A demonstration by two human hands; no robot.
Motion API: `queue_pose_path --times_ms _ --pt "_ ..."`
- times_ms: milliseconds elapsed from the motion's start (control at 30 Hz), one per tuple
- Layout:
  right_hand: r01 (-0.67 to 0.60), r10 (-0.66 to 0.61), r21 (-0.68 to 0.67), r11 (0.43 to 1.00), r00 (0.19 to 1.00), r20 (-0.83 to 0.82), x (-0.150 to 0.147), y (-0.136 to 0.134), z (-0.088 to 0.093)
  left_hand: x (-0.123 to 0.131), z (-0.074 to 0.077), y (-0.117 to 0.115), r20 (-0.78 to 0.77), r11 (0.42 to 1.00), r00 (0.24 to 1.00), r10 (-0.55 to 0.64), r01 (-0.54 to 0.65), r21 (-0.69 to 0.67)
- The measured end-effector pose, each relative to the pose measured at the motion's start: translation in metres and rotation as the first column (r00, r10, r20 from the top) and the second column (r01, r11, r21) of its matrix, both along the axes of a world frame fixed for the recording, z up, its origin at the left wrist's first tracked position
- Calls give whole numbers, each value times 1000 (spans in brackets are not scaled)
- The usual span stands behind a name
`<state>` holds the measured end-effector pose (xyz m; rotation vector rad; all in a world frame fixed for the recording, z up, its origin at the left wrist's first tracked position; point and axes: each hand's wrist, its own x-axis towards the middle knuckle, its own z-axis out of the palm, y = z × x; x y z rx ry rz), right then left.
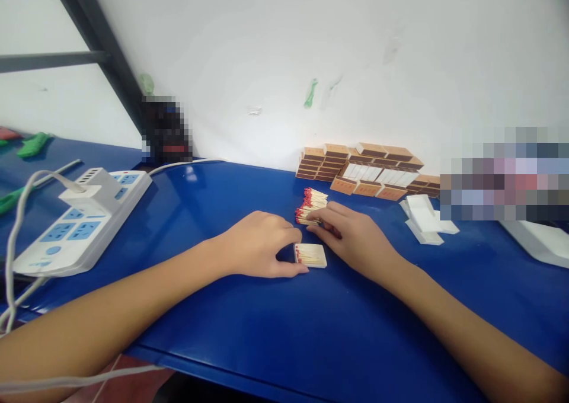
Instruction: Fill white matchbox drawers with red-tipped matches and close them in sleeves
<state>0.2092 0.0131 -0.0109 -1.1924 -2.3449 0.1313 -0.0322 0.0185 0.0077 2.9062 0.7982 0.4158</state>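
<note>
Surface (267, 332): glossy blue
Wall (249, 47): white, marked
Power strip (84, 231): surface's left side
Matchboxes (362, 172): stacked by the wall
Left hand (262, 243): fingers gripping tray (315, 255)
Right hand (355, 237): fingers at matches (313, 204), grip unclear

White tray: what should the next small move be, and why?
Probably the right hand should carry a pinch from the matchstick pile to the tray: that hand is at the pile, the left hand frames the tray's left end, and matches only partly cover its floor.
</note>
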Motion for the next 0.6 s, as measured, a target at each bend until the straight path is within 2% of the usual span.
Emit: queue_pose_path --times_ms 133,400,600 --pt "-7 7 20 1000 1000 -7 2 8 -3 0 0 0 -10 1000 1000 -4 4 -4" --pt "-29 32 -75 997 999 41 4 -3 2 -1 0 1 8 1000 1000 2 -2 -5" --pt "22 -3 -118 993 987 160 9 -7 5 0 1 2 -30 1000 1000 9 -9 -20"
